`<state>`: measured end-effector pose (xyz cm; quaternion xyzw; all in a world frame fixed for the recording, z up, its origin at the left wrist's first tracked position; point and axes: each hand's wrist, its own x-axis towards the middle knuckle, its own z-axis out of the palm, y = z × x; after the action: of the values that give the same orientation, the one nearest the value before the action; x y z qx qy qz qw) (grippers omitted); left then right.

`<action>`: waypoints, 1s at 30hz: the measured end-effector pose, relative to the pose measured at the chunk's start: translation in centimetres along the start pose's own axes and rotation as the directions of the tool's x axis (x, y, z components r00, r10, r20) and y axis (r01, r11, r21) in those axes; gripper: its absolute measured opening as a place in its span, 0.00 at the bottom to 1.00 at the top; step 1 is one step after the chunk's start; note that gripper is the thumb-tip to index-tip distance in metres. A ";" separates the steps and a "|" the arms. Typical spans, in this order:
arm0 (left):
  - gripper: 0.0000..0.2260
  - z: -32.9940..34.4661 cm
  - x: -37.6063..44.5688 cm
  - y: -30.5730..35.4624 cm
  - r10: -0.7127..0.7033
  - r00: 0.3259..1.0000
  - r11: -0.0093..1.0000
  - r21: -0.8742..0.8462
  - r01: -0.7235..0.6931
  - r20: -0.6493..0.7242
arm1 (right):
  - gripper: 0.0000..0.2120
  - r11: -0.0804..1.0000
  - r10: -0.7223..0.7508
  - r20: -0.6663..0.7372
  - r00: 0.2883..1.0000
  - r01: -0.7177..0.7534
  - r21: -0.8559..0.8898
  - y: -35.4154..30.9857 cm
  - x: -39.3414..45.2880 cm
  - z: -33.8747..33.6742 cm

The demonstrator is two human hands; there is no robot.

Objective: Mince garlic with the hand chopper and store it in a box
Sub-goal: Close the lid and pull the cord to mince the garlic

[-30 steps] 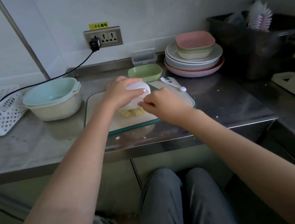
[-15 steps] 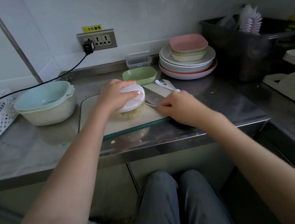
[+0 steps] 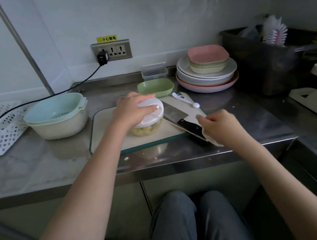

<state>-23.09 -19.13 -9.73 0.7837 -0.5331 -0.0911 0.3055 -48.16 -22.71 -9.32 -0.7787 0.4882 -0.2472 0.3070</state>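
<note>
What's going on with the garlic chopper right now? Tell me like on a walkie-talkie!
Left hand grips chopper lid, on cutting board. Right hand pulled out, gripping the pull handle. Garlic chunky. Cleaver lies beside chopper, under the pull path.

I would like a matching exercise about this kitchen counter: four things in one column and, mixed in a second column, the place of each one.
Things:
1. hand chopper
2. knife
3. green dish
4. pink bowl

Places:
A. on top of the stacked plates
B. behind the cutting board, before the clear box
C. under the left hand
D. flat on the board, right of the chopper

Pairs: 1-C, 2-D, 3-B, 4-A
</note>
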 end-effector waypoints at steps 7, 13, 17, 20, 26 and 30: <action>0.22 -1.2 -0.6 -0.5 -0.042 0.999 0.999 0.010 0.042 -0.019 | 0.27 0.927 -0.297 0.057 0.953 0.274 0.256 -4.8 0.5 4.1; 0.20 -1.4 -0.9 -0.8 -0.037 0.999 0.999 0.024 0.038 -0.017 | 0.27 0.859 0.127 -0.172 0.977 -0.022 0.511 -1.4 2.2 2.2; 0.20 -1.7 -1.2 -1.0 -0.026 0.999 0.999 0.035 0.027 -0.040 | 0.27 0.697 -0.127 0.186 0.974 -0.046 0.716 -5.5 1.8 6.0; 0.22 -2.4 -1.3 -1.9 -0.049 0.999 0.998 -0.031 0.049 0.002 | 0.26 0.645 0.022 0.185 0.983 -0.155 0.748 -3.6 1.2 4.7; 0.19 -2.3 -0.9 -1.9 -0.048 0.999 0.999 -0.002 0.048 -0.021 | 0.24 0.469 0.109 0.105 0.988 -0.145 0.871 -3.8 1.7 2.8; 0.20 -3.1 -1.3 -2.9 -0.076 0.997 0.997 -0.016 0.075 -0.031 | 0.32 0.707 -0.090 0.282 0.955 -0.139 0.693 -6.4 0.3 5.6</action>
<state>-19.91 -16.11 -9.12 0.8025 -0.4973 -0.0940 0.3161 -40.38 -19.50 -8.56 -0.6229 0.3152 -0.2917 0.6538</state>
